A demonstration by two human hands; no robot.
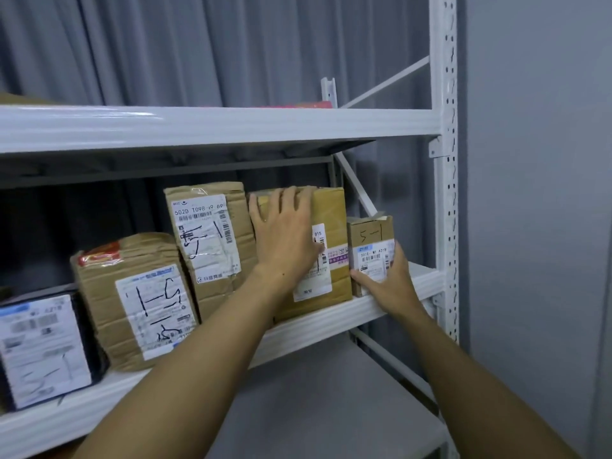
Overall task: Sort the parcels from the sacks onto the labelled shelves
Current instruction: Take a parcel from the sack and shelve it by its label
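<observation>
Several cardboard parcels stand in a row on the middle shelf point(334, 318) of a white metal rack. My left hand point(286, 236) lies flat with straight fingers against the front of a tall brown parcel point(334, 213). To its right stands a small box marked "5-1" point(369, 235) at the shelf's right end. My right hand point(387, 283) grips this small box at its lower right, thumb on the front label and fingers round the side. Left of the tall parcel stands a creased box labelled "502D" point(208, 233).
Further left sit a wrinkled brown parcel point(132, 299) and a black-edged parcel with a white label point(43, 346). The upper shelf point(215, 127) holds a pink item at its back. The rack's upright post point(447, 193) and a grey wall are at the right; a lower shelf point(331, 409) lies below.
</observation>
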